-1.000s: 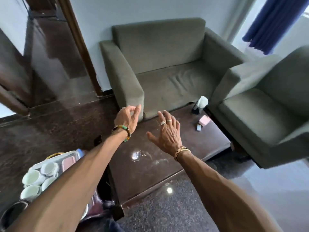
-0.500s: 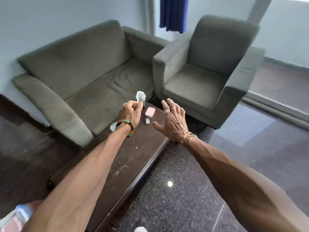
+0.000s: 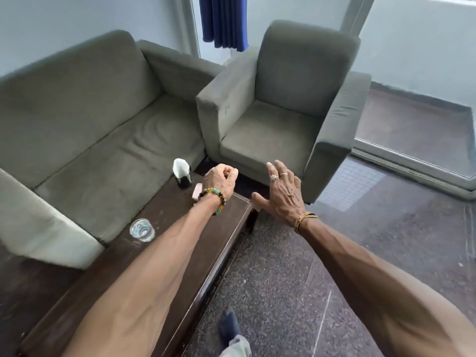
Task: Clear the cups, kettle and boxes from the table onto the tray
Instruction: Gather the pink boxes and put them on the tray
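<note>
- Head view: the left hand (image 3: 221, 179) is over the far end of the dark wooden table (image 3: 164, 274). Its fingers are curled together into a loose fist and they hold nothing that shows.
- The right hand (image 3: 283, 193) is past the far right corner of the table, above the floor (image 3: 296, 279). Its fingers are straight and spread apart, the thumb points to the left, and it touches nothing.
- A small pink box (image 3: 197, 191) lies on the table just beside the left wrist, which partly hides it.
- A dark holder with white paper in it (image 3: 181, 173) stands upright at the far edge of the table, near the pink box.
- A clear glass (image 3: 142, 230) stands upright on the left edge of the table, well apart from both hands.
- A grey-green sofa (image 3: 85, 119) stands along the left side of the table, and an armchair (image 3: 288, 109) of the same colour stands beyond its far end.
- A blue curtain (image 3: 223, 20) hangs behind the armchair.
</note>
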`<state>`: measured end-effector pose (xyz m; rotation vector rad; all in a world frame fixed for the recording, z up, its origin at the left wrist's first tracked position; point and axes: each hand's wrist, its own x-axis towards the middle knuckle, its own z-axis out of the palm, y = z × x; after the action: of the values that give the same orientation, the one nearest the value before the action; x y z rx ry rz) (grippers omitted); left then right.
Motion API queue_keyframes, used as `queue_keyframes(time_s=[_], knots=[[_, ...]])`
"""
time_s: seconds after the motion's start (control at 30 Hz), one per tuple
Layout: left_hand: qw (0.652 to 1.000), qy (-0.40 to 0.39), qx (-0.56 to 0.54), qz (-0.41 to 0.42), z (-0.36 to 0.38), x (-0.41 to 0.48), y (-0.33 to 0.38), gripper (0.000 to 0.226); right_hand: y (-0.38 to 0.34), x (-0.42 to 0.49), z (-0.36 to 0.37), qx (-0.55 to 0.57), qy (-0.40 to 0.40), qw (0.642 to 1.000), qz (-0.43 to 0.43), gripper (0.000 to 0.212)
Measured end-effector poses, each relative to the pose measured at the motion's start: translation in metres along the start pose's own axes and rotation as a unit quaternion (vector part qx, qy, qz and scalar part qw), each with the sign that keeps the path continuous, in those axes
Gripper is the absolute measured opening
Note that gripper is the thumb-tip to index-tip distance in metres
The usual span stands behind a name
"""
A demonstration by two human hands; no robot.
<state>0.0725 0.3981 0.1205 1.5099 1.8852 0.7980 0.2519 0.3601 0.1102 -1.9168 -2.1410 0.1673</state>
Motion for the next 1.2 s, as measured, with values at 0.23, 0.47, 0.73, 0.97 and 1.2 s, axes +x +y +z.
queue_keyframes(time_s=[0.23,0.47,0.73,0.97,1.2], knots=[[0.999,-0.029,0.024,-0.007,0.031,0.052,0.022,0.019,0.029,0.046,0.003,0.025,-0.012,0.998,0.06,0.083],[0.997,-0.059,0.028,-0.039,0.066,0.085,0.035,0.013,0.065,0.09,0.024,0.021,-0.078,0.995,0.057,0.086],[0.996,0.02,0.002,-0.088,0.041,0.131,0.046,0.009,0.057,0.181,0.014,0.044,-0.092,0.994,-0.024,0.082],[0.983,0.057,-0.025,-0.174,0.016,0.144,-0.022,0.008,0.0,0.216,0.055,0.047,-0.157,0.981,-0.101,0.083],[0.963,0.083,-0.005,-0.256,-0.013,0.158,-0.107,0.013,-0.06,0.228,0.12,0.051,-0.225,0.962,-0.15,0.082]])
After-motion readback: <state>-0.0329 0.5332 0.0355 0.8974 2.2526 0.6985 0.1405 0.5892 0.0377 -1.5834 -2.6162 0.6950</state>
